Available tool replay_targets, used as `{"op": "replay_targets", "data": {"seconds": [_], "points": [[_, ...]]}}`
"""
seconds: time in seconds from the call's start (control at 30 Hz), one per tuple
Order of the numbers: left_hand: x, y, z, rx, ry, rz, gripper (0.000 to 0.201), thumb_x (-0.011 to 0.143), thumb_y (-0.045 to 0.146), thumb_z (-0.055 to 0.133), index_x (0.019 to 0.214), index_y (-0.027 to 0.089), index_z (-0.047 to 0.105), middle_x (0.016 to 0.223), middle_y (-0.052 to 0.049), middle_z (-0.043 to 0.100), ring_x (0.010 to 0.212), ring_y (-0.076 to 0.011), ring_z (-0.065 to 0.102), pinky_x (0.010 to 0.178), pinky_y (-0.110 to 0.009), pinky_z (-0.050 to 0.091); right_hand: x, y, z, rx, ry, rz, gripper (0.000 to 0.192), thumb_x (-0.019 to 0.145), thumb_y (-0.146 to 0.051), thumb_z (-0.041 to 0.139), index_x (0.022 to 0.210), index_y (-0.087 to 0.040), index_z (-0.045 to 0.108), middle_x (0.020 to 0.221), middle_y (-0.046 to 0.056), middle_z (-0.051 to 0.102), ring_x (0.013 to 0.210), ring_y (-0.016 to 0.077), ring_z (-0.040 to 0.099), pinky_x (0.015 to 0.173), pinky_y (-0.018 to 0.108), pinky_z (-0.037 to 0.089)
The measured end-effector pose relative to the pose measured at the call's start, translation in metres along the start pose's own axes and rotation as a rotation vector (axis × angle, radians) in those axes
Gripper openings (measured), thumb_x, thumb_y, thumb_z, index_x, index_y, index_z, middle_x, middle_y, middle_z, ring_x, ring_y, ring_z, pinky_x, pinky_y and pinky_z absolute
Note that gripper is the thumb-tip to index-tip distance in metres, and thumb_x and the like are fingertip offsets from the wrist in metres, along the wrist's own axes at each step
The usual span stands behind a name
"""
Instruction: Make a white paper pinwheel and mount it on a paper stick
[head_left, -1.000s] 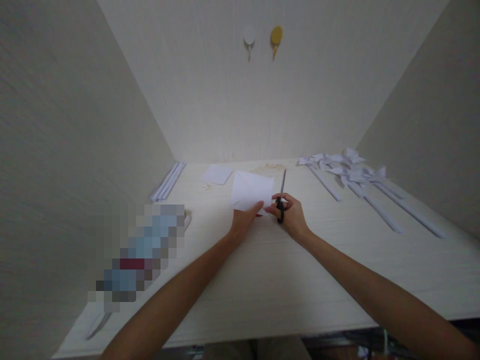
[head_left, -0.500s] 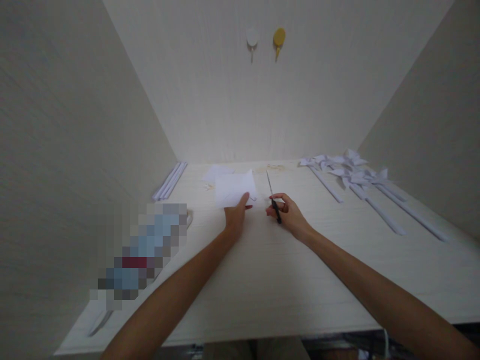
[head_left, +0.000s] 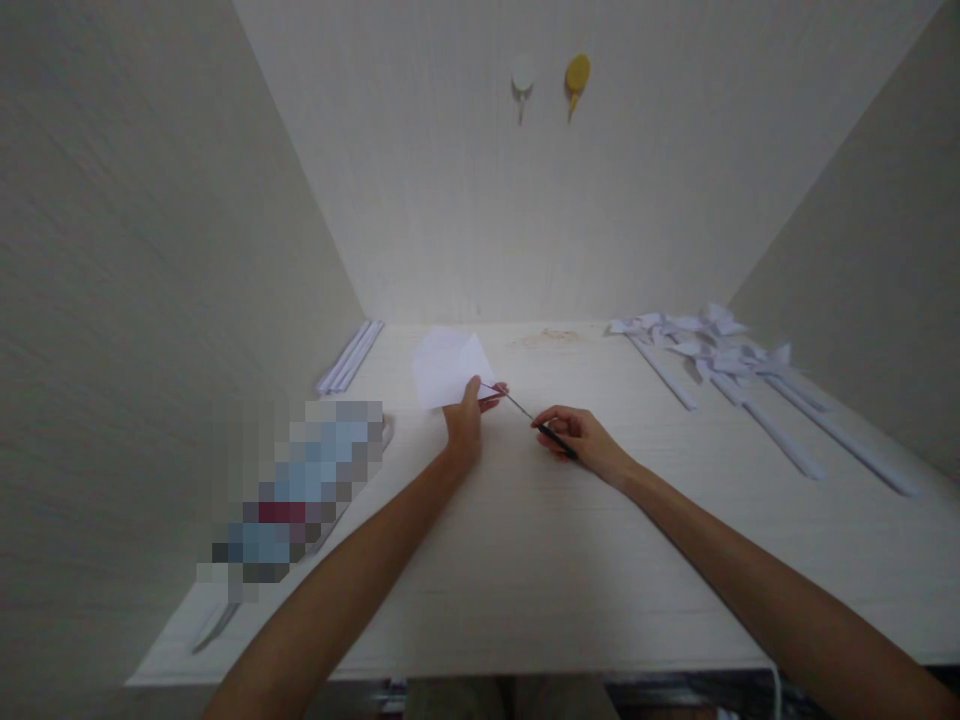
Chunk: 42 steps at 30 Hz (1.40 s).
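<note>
1. Two hands work mid-tabletop: our left hand point(head_left: 466, 420) pinches a white paper sheet point(head_left: 446, 366), lifted toward the far edge.
2. Our right hand point(head_left: 581, 440) grips scissors point(head_left: 536, 420), blade tip touching the sheet.
3. Bare tabletop point(head_left: 540, 570) spreads toward the near edge; paper pinwheels point(head_left: 705, 345) crowd the far right corner.

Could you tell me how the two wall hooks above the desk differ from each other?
The left hook is white, while the right hook is yellow. The white one nearly blends into the pale wall; the yellow one stands out clearly. They share a rounded top with a short prong hanging below, sit side by side at about the same height, and nothing hangs on either.
</note>
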<state>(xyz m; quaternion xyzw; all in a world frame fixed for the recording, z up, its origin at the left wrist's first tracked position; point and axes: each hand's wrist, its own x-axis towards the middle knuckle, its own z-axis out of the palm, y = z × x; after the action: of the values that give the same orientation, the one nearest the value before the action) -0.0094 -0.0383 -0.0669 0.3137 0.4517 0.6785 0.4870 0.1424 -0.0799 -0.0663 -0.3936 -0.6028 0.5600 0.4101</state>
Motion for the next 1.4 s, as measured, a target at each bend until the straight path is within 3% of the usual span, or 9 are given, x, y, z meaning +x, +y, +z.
{"op": "replay_targets", "data": {"seconds": [1.4], "points": [[-0.0028,0.0016,0.0019,0.01,-0.005,-0.016,0.018,0.071,0.026,0.051,0.073,0.01,0.059,0.065,-0.007,0.067,0.059,-0.015,0.063,0.055,-0.023,0.048,0.0,0.0013,0.0022,-0.02,0.018,-0.03,0.022,0.06,-0.03,0.063,0.074,-0.016,0.054,0.04,-0.011,0.036,0.035,0.0045,0.033,0.038,0.021,0.024]]}}
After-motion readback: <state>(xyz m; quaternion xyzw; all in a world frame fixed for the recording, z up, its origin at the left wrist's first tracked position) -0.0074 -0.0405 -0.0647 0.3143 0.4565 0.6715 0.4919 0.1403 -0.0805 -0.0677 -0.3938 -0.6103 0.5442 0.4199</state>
